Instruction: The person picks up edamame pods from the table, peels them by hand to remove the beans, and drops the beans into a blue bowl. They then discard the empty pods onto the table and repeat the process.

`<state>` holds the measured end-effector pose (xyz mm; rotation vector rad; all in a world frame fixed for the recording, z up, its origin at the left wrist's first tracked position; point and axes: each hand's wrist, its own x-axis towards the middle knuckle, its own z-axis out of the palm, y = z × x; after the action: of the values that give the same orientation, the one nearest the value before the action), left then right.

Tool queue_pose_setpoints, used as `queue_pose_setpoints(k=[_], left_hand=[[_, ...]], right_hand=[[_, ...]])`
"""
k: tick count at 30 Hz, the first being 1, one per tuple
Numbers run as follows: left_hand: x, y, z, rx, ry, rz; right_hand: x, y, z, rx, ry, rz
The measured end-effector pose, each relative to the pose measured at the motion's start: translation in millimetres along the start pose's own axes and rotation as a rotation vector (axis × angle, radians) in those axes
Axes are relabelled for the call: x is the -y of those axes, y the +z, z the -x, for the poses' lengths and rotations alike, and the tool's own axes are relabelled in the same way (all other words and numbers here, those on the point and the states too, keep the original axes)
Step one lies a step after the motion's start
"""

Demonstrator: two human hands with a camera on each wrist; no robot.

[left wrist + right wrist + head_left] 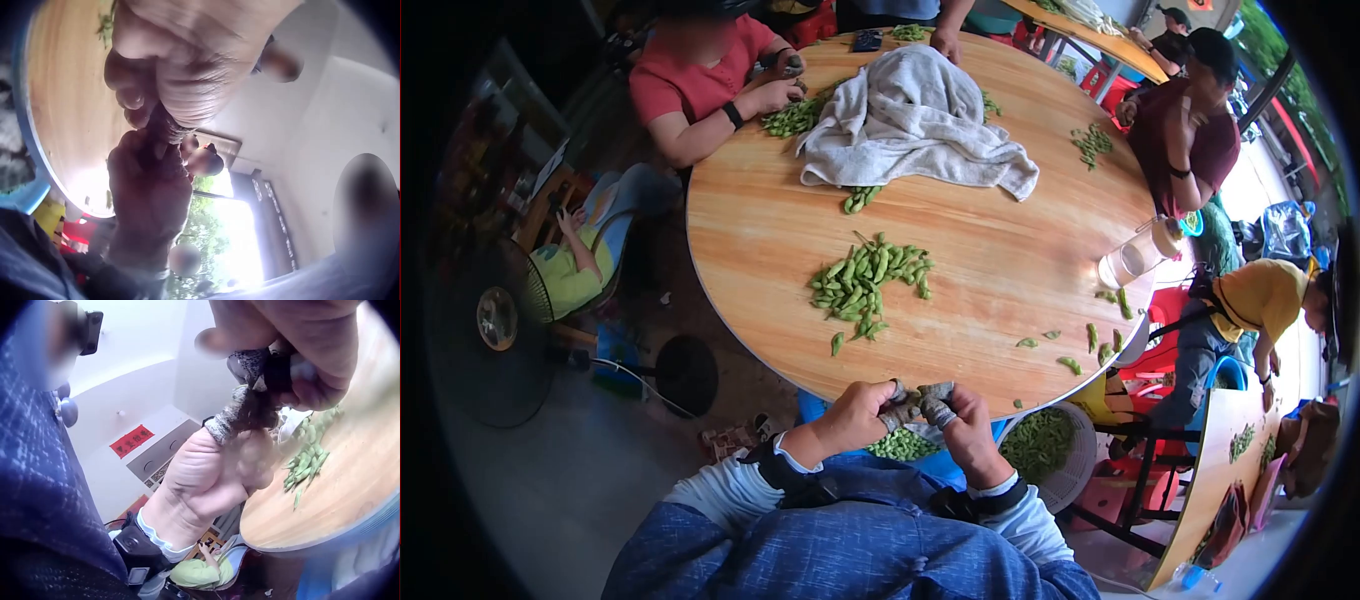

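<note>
At the near table edge my left hand [855, 418] and right hand [970, 430] meet thumb to thumb, fingers curled in. Grey wraps [234, 412] cover the thumbs and some fingertips. A thin greenish edge of a soybean pod [249, 386] shows between the thumb tips in the right wrist view; the fingers hide the remainder. Beyond the hands lies a heap of green soybean pods [860, 280] on the round wooden table [1000, 260]. Below the hands, shelled beans [900, 444] fill a blue container. To its right, a pale basket [1085, 450] holds green pods or husks.
A grey-white towel [920, 120] covers a mound mid-table. A clear jug [1138, 255] stands at the right edge, with loose pods [1092, 338] nearby. Other people sit around the table, one in a red shirt [695, 85]. A fan [497, 318] stands at left.
</note>
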<state>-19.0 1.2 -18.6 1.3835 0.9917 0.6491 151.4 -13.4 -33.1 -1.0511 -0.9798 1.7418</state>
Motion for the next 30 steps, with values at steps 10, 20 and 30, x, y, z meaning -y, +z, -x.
queue_pose_setpoints(k=[10,20,30], left_hand=[[21,-4,0,-0.149,0.187,-0.280],[68,11,-10,-0.074,-0.264,0.191],[43,-7,10,0.422,0.013,-0.392]], right_hand=[[1,8,-8,0.053,-0.027,0.226],[-24,3,-14,-0.104,-0.217,0.679],[8,-23,-48,-0.119,-0.245,1.276]])
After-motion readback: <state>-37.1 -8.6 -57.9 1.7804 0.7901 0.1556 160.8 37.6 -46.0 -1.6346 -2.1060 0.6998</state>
